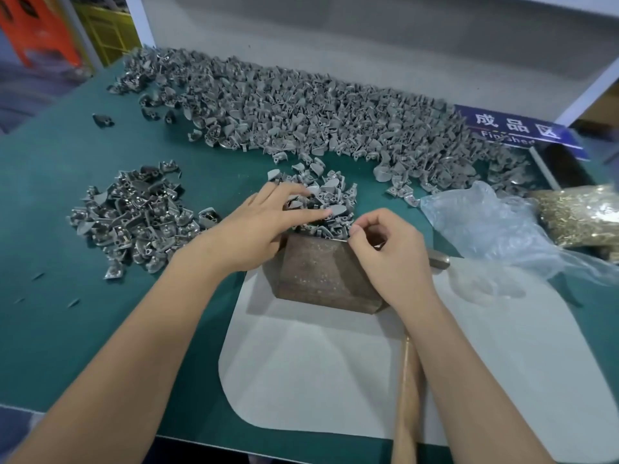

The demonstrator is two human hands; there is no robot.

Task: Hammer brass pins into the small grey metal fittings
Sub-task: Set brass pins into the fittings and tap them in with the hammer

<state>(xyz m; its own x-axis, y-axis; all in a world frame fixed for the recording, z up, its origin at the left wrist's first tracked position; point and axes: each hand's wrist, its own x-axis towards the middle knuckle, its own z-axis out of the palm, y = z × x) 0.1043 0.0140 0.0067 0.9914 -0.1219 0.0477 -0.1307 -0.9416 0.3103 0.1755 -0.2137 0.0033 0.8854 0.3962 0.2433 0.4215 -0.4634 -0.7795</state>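
Head view looks down on a green surface (50, 209) with both bare forearms reaching in from the bottom of the frame. At centre sits a rusty brown block (321, 272) on a pale sheet (318, 373). Just above the block, touching its far edge, lies a small heap of grey fittings (330, 199). The left hand (264, 222) rests on this heap with fingers spread and nearly straight, fingertips among the fittings; it grips nothing that can be made out. The right hand (388, 249) is over the block's upper right corner, fingers curled with thumb and forefinger pressed together at the block's edge; whatever they pinch is too small to tell.

A hammer (407, 396) lies with its wooden handle running from the bottom edge up under the right forearm, and its metal head shows just right of that hand. At right of centre is a crumpled clear plastic bag (495, 226), and beyond it, at the right edge, a bag of brass pins (582, 212).

A second pile of fittings (137, 212) lies at left of centre, well apart from the block. A long broad bank of fittings (318, 112) stretches across the upper part of the frame along a white back panel (335, 35). At upper right a blue sign (516, 127) carries white characters.
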